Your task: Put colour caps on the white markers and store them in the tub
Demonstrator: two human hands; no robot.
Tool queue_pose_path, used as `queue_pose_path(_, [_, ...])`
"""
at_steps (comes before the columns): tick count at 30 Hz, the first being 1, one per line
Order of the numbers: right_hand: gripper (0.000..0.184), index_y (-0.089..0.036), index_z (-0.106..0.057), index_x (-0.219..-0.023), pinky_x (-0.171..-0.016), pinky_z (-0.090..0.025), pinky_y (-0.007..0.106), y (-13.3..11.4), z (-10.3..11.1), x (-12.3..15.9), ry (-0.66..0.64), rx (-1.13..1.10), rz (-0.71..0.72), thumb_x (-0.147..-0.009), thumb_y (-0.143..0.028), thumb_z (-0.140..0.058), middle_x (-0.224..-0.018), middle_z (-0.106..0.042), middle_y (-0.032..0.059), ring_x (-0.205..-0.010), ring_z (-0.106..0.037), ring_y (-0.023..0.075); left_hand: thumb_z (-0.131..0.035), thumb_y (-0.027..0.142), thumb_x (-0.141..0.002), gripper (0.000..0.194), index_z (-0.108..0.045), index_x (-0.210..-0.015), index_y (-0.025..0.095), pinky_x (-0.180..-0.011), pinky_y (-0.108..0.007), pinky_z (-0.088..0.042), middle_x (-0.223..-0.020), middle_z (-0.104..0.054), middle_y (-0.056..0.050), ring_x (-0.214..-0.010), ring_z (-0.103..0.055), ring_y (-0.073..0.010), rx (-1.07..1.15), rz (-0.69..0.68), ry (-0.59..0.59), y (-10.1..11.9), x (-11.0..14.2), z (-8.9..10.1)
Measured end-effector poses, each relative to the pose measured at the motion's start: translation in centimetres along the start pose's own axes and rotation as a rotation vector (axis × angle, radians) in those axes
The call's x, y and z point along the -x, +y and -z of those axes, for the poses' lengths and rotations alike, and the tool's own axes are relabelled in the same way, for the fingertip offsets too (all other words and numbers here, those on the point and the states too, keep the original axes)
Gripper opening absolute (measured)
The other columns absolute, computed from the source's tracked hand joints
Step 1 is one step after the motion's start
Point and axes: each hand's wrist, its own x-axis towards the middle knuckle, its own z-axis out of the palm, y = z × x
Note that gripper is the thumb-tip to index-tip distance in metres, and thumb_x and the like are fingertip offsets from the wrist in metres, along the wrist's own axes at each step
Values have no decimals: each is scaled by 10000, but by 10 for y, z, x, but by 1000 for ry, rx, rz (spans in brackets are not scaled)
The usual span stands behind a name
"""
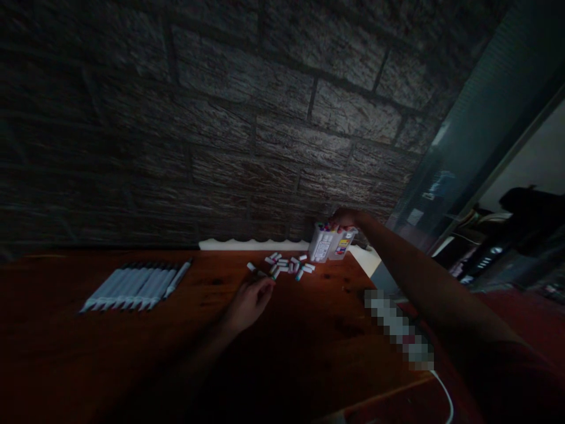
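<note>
My left hand (251, 301) is over the wooden table, its fingers drawn together beside a loose pile of small white marker caps (282, 265) with coloured ends. Whatever its fingertips pinch is too small and dark to make out. At the far right of the pile stands a clear plastic box (323, 246) with labels and colourful contents showing at its top. My right hand (346, 218) is at the box's open top, fingers curled down into it; their tips and anything they grip are hidden.
A neat row of white markers (132, 287) lies on the left of the wooden table (212, 341). A brick-patterned wall (247, 147) rises behind it. Near the right edge lies a blurred-out object (397, 330), with a white cable (445, 388) nearby.
</note>
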Motion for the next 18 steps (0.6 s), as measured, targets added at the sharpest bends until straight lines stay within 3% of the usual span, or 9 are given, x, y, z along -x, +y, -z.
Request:
queue_pose_path(3, [266, -109, -719, -800, -554, -411, 213, -5, 1, 10, 157, 21, 33, -880, -302, -553, -726, -722, 108, -639, -657, 162, -447, 288, -915, 231, -652, -972, 197, -689, -269, -475, -820, -696, -47, -738, -642, -176, -11, 15, -7, 2, 0, 2])
queue_pose_path(6, [329, -115, -714, -916, -624, -408, 213, -12, -14, 28, 366, -2, 116, -927, -324, -460, -840, -734, 119, -798, -677, 191, -445, 270, -907, 228, -645, -994, 201, -704, -266, -477, -842, -697, -38, -761, -647, -174, -12, 45, 5, 2, -1, 5])
queue_pose_path(9, [394, -149, -697, -924, -636, -402, 205, -22, -57, 49, 468, -72, 228, -957, -393, -389, -860, -735, 81, -781, -667, 166, -463, 255, -886, 226, -635, -1022, 200, -739, -271, -479, -876, -702, -37, -792, -656, -178, -59, 83, 45, -3, -3, 10])
queue_pose_path(14, [465, -186, -663, -764, -588, -398, 209, -32, -157, 66, 453, -210, 342, -956, -480, -358, -724, -712, 48, -647, -629, 146, -450, 295, -907, 254, -621, -1068, 197, -801, -304, -485, -884, -699, -44, -835, -652, -197, -276, 160, 129, -14, -6, 31])
queue_pose_path(18, [384, -178, -649, -729, -579, -397, 254, -16, -199, 69, 421, -300, 369, -924, -401, -406, -719, -706, 83, -618, -616, 182, -437, 310, -922, 320, -631, -1143, 186, -923, -348, -453, -1094, -689, -106, -1029, -620, -251, -627, 330, 191, -22, -5, 64])
